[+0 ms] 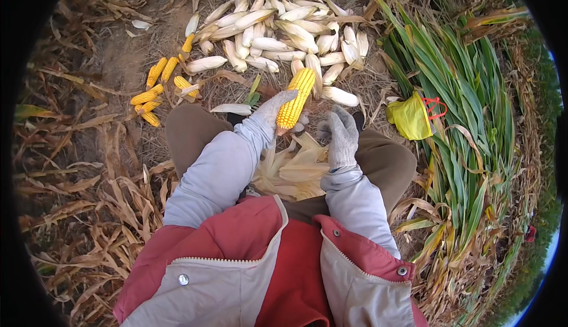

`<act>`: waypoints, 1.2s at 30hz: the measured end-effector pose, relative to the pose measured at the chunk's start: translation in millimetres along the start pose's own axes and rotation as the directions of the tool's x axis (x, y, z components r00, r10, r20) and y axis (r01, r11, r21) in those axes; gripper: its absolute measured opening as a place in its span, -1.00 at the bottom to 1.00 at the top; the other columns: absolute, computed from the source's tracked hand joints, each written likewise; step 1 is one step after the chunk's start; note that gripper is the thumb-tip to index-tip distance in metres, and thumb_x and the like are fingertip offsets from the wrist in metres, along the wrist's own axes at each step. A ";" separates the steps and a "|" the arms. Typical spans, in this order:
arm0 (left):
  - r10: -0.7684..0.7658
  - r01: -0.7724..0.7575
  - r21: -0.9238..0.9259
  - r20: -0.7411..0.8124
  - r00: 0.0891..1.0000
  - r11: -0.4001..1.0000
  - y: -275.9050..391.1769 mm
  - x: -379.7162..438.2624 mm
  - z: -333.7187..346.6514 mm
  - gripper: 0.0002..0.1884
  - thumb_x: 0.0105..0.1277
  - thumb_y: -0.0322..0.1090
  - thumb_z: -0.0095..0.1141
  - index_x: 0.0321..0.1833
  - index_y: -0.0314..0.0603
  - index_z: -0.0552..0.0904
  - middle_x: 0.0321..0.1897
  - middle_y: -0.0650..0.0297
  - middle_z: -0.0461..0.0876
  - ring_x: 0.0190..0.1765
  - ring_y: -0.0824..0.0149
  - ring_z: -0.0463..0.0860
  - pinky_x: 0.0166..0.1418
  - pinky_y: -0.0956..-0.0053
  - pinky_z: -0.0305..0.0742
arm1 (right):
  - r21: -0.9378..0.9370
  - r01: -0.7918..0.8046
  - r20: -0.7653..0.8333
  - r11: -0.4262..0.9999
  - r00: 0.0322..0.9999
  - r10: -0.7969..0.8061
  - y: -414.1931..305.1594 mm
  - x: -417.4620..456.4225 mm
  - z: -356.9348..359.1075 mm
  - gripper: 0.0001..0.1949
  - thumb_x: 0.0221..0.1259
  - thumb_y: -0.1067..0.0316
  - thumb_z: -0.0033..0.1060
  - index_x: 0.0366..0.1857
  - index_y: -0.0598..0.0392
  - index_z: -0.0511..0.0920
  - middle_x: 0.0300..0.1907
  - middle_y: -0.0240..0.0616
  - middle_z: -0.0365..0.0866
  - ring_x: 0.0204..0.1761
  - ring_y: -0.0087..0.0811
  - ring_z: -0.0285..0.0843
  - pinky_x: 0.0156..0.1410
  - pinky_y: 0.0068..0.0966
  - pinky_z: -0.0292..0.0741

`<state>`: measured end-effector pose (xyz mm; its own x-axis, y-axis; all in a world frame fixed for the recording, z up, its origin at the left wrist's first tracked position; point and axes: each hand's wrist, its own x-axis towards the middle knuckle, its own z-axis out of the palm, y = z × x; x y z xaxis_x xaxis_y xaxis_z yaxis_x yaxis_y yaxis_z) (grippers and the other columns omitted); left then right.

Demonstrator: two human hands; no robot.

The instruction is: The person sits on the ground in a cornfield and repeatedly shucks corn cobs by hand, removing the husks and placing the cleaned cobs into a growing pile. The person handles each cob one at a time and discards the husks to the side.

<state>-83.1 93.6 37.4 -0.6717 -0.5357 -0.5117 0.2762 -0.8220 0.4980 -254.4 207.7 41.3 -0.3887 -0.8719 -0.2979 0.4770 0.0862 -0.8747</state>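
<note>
A husked ear of corn (296, 98), yellow and bare of its leaves, is gripped near its base by my left hand (273, 107) in a grey knit glove. The thumb lies along its left side and fingertips show at its lower right. My right hand (342, 134), gloved alike, hovers just right of the ear with loosely bent fingers; nothing shows in it. Below both hands, pale stripped husks (295, 169) are heaped between my bent legs. In front spreads a pile of ears still in whitish husks (279, 29).
Several bare yellow ears (148, 98) lie on the soil at the left. On the right, a yellow bag (409, 116) with red handles rests against cut green corn stalks (461, 105). Dry leaves (111, 220) cover the ground at lower left.
</note>
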 end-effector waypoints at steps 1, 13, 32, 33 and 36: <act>-0.050 0.049 0.018 0.085 0.995 0.999 7.8 -10.4 9.8 -0.53 0.39 0.00 0.27 0.12 -0.23 0.54 -0.32 0.09 0.68 -0.44 0.20 0.72 -0.48 0.35 0.66 | 0.143 0.069 0.013 0.987 0.997 -0.072 -12.5 10.0 1.4 -0.53 0.44 0.32 0.21 0.36 0.20 0.39 -0.03 -0.29 0.62 -0.25 -0.61 0.59 -0.23 -0.63 0.55; 0.086 -0.120 -0.165 -0.201 0.976 0.979 9.0 7.3 -27.8 -0.58 0.33 -0.11 0.39 0.07 -0.19 0.54 -0.26 0.18 0.64 -0.37 0.23 0.69 -0.41 0.35 0.71 | -0.437 -0.177 0.098 0.882 0.965 0.242 -1.8 16.8 19.2 -0.82 0.45 0.21 0.26 -0.26 0.07 0.67 -0.43 -0.61 0.53 -0.42 -0.76 0.33 -0.37 -0.70 0.25; 0.519 -0.701 0.043 -0.705 0.484 0.712 110.5 -12.9 -73.2 -0.79 0.51 -0.06 0.14 -0.14 0.01 0.56 -0.52 0.43 0.48 -0.60 0.48 0.38 -0.62 0.51 0.27 | -0.910 0.285 0.387 0.303 0.846 0.366 11.0 -4.8 48.1 -0.60 0.40 -0.08 0.12 -0.25 0.11 0.63 -0.34 0.09 0.65 -0.18 0.12 0.63 -0.07 -0.12 0.49; 0.496 -0.644 0.003 -0.641 0.586 0.765 98.1 -8.3 -70.5 -0.82 0.50 -0.09 0.15 -0.14 0.03 0.56 -0.54 0.45 0.46 -0.60 0.47 0.38 -0.61 0.49 0.27 | -0.909 0.286 0.388 0.303 0.844 0.370 12.9 -3.8 46.7 -0.60 0.40 -0.08 0.13 -0.25 0.10 0.64 -0.34 0.09 0.65 -0.18 0.12 0.63 -0.06 -0.12 0.49; 0.414 -0.358 0.208 -0.410 0.813 0.910 51.3 18.9 -87.4 -0.81 0.49 -0.05 0.15 -0.09 0.05 0.59 -0.52 0.41 0.52 -0.52 0.45 0.46 -0.51 0.48 0.35 | -0.910 0.272 0.394 0.311 0.800 0.452 13.6 -3.1 48.6 -0.62 0.39 -0.06 0.12 -0.27 0.08 0.64 -0.34 0.08 0.65 -0.17 0.10 0.64 -0.05 -0.10 0.49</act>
<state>-21.5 24.4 -7.9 -0.1505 -0.8547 -0.4968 0.3489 -0.5161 0.7823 -208.4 188.2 48.9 0.2151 -0.8487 -0.4831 -0.6751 0.2282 -0.7016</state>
